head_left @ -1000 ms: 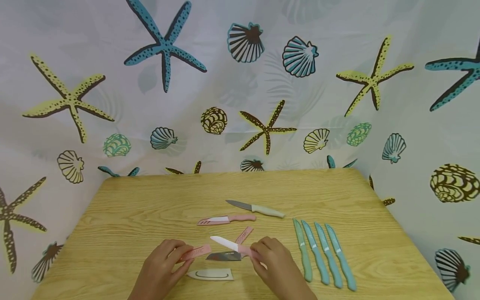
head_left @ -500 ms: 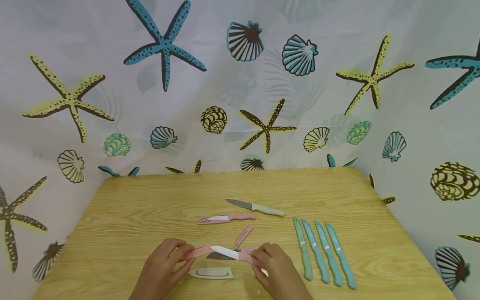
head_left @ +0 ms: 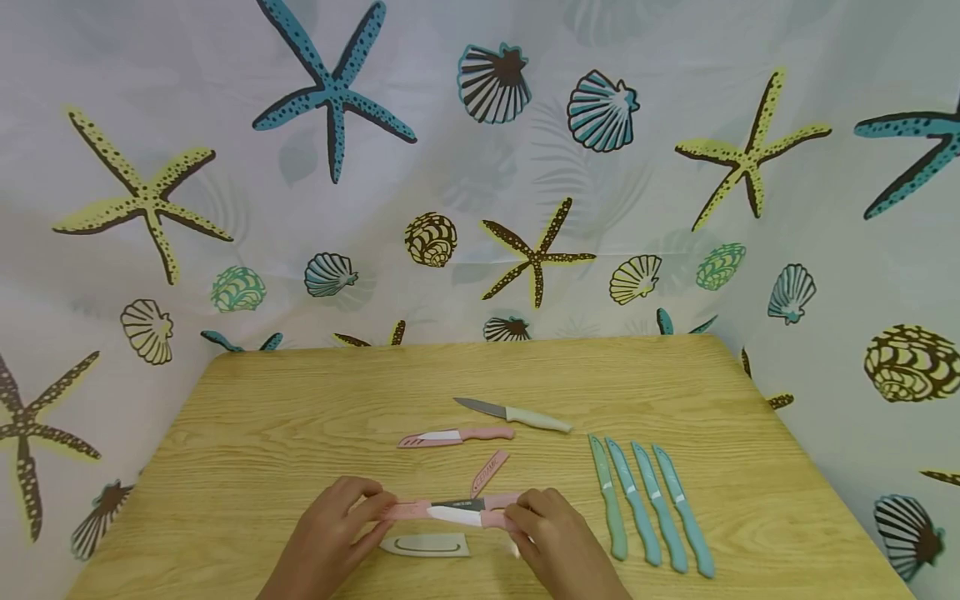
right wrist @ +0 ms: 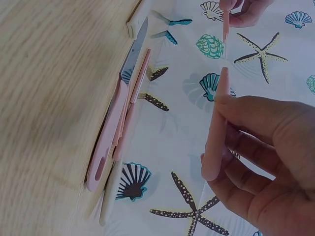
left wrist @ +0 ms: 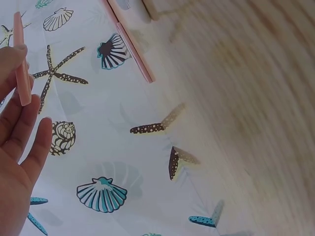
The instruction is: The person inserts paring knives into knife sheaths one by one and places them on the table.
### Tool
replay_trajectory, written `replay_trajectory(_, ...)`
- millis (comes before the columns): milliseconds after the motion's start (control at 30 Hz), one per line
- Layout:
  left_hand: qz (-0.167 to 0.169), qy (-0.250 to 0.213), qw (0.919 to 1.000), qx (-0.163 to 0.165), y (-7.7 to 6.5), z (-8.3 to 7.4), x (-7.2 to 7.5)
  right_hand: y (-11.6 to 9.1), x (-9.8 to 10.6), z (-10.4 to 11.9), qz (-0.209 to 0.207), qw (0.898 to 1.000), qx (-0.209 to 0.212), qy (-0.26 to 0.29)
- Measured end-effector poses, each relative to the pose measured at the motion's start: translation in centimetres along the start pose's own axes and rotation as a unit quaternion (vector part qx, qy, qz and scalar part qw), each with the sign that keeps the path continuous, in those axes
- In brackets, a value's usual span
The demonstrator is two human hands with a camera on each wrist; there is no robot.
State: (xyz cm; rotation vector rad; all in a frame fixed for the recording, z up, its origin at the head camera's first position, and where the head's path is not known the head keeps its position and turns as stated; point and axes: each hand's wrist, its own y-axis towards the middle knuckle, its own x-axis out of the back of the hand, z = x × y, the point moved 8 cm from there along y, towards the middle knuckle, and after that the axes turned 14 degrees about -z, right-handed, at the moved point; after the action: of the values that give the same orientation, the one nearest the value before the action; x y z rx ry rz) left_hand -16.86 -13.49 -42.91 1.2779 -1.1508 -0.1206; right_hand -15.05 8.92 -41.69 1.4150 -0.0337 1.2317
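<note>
In the head view my left hand (head_left: 341,525) pinches a pink knife sheath (head_left: 407,510) by its far end. My right hand (head_left: 558,537) grips the pink handle of a ceramic knife (head_left: 455,517), whose white blade points left. The blade's tip meets the sheath's mouth; whether it is inside cannot be told. Behind this blade lies a dark-bladed knife (head_left: 461,504) with a pink handle, partly covered. The right wrist view shows the held pink handle (right wrist: 215,132) edge-on, in line with the sheath (right wrist: 226,24). In the left wrist view the sheath (left wrist: 20,59) sits between thumb and fingers.
A white sheath (head_left: 429,546) lies just in front of the hands. Beyond them lie a pink sheath marked CERAMIC (head_left: 491,472), a sheathed pink knife (head_left: 480,433) and a cream-handled knife (head_left: 536,419). A green knife (head_left: 611,508) and several blue knives (head_left: 663,508) stand in a row at right.
My right hand has lowered and levelled the white blade, bringing its tip to the sheath's mouth. My left hand has turned the sheath into line with it.
</note>
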Motion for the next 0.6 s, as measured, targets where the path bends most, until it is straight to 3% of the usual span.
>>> replay_trajectory(333, 0.017, -0.012, 0.9997, -0.017, -0.42, -0.21, -0.67, -0.07, 0.01, 0.03, 0.023, 0.999, 0.02, -0.012)
replay_trajectory(600, 0.005, -0.015, 0.9996, -0.024, -0.36, -0.54, -0.67, -0.14, -0.36, 0.18, 0.042, 0.999, 0.027, -0.011)
